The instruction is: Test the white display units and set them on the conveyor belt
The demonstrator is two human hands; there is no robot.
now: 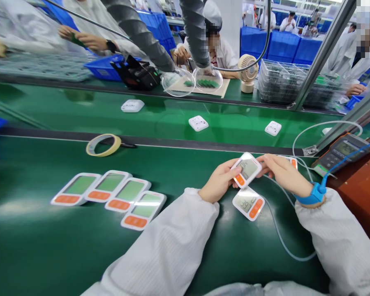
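Four display units [109, 196] lined up near left, one more in the hands [247, 169], another flat beneath [248, 203]. Three white modules [198, 123] on the far belt. One tape roll [103, 145]. One meter [342, 153] right.

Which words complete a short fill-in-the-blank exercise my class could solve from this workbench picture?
1. Both hands, left hand and right hand, hold one white ____ device.
2. The row of devices lying at left counts ____.
3. The wrist strap is coloured ____.
4. The tape roll lies on the ____ mat.

Answers: display; four; blue; green
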